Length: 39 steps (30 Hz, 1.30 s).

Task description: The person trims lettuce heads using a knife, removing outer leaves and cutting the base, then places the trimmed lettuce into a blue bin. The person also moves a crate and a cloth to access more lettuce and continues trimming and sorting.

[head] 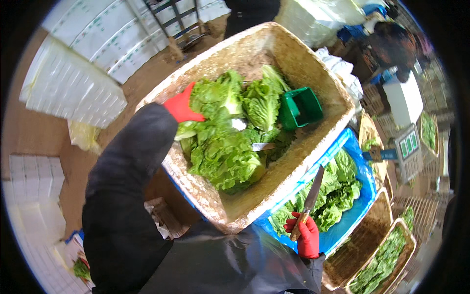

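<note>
My left hand [182, 104], in a red glove, reaches into a large worn tub [253, 205] and grips a leafy green lettuce head [214, 95]. Its thumb and fingers sit apart around the leaves, with the fingertips partly hidden. More lettuce [229, 158] is heaped in the tub, beside a green plastic basket [301, 107]. Part of a metal blade [263, 146] shows among the leaves. In my right hand [307, 235], also red-gloved, is a knife [313, 193] with a wooden handle, its blade pointing up and away. Below that blade, lettuce [336, 198] fills a container lined with blue plastic [361, 213].
White foam boxes [75, 81] stand stacked at left. A digital scale display [407, 145] rises at right, near tubs with greens [385, 253] and a brown empty-looking tub [361, 235]. A person [391, 47] is at upper right; dark clothing [251, 14] shows beyond the tub.
</note>
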Available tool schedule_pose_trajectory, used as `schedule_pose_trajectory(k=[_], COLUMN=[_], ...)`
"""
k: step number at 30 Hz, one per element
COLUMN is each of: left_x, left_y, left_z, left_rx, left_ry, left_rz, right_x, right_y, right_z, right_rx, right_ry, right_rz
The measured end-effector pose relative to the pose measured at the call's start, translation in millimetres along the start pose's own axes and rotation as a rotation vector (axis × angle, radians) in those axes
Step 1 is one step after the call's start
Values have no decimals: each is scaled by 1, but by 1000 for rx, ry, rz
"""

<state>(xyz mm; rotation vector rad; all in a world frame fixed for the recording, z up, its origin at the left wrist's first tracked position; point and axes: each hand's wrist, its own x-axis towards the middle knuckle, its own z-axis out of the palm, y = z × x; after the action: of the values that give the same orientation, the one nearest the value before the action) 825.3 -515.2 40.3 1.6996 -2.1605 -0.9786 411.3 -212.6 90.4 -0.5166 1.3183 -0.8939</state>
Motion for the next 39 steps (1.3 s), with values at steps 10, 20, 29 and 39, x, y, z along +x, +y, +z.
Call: schedule_pose_trajectory(k=[10,20,29,39], left_x=[65,11,-61,9], left_y=[133,61,106,146], left_z=[-66,30,87,-54], left_rx=[-188,36,345,-485], left_ry=[227,-429,-441,-223], left_rz=[386,80,428,194], right_x=[-5,-2,5,18], right_y=[4,21,5,-4], right_z=[-10,-30,-26,-14], right_rx=[48,96,43,-15], right_ry=[67,121,65,48], right_rz=[9,-25,-37,-11])
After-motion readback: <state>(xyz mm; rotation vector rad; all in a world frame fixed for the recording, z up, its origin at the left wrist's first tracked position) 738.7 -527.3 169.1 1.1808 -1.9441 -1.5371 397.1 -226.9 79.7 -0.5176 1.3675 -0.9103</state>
